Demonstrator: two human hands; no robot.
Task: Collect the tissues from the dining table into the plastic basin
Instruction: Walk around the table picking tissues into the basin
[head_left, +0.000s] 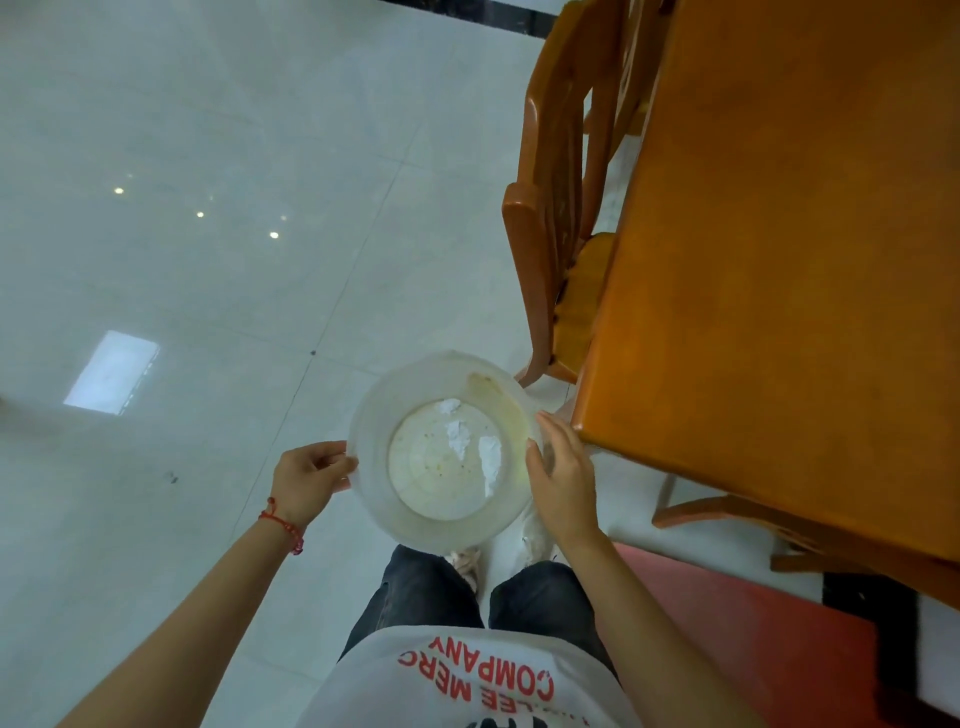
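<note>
Gripping opposite rims, both hands (306, 475) (563, 478) hold the plastic basin (374, 467) level.

One translucent plastic basin (441, 452), three white tissue pieces (470, 441) counted inside it, two bare hands, left (306, 475) and right (563, 478), one wooden table (779, 260), one wooden chair (558, 208), one red bracelet (283, 525) counted.

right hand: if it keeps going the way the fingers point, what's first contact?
The right hand is already against the plastic basin rim, fingers pointing up-frame along its right side. Straight on, it would probably meet the dining table corner first, though depth is unclear from this single view.
</note>
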